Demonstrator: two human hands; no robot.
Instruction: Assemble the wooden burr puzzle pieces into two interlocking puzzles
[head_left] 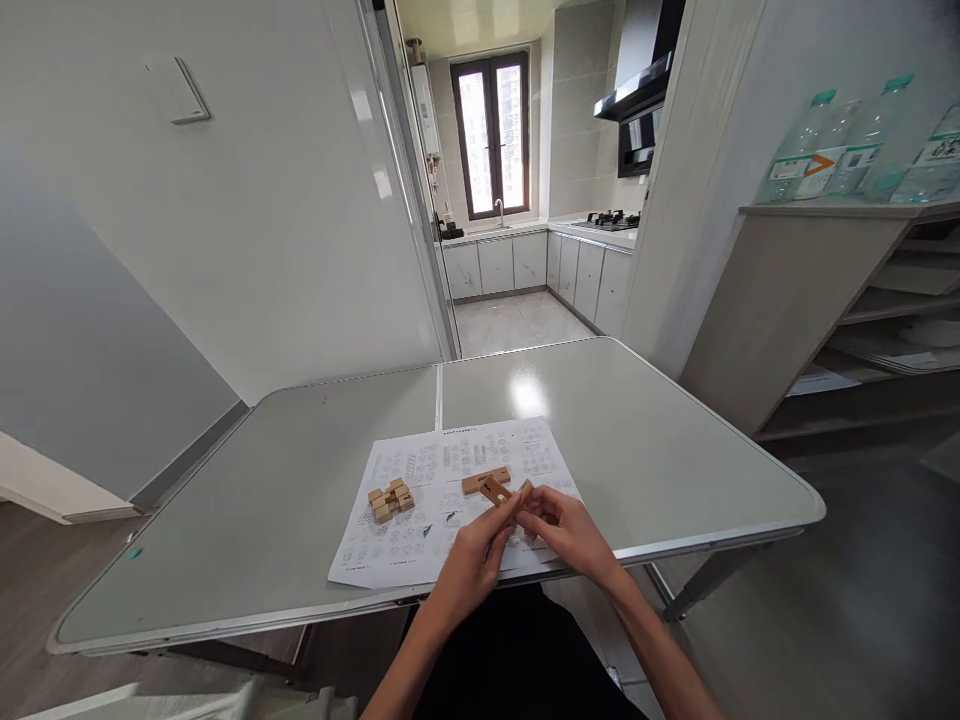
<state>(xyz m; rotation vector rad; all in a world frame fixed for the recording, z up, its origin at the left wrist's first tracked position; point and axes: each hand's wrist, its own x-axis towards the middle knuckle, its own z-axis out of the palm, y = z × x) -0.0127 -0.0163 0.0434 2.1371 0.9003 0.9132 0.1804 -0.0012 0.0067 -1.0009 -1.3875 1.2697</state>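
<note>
My left hand (478, 545) is closed on a notched wooden puzzle piece (493, 490) with a dark mark on its face. Close against it, my right hand (561, 525) pinches a second small wooden piece (526, 489), mostly hidden by the fingers. Just beyond the fingertips a flat wooden puzzle bar (486, 479) lies on a printed instruction sheet (390, 465). To the left on the same sheet rests a cluster of interlocked wooden blocks (391, 500), with a mark on one block.
The sheet lies on a grey folding table (637, 440) with a metal rim. A small green bit (135, 553) is near its left edge. Beyond the right side stands a shelf unit (810, 290) with plastic bottles (862, 150) on top. Behind is a kitchen doorway.
</note>
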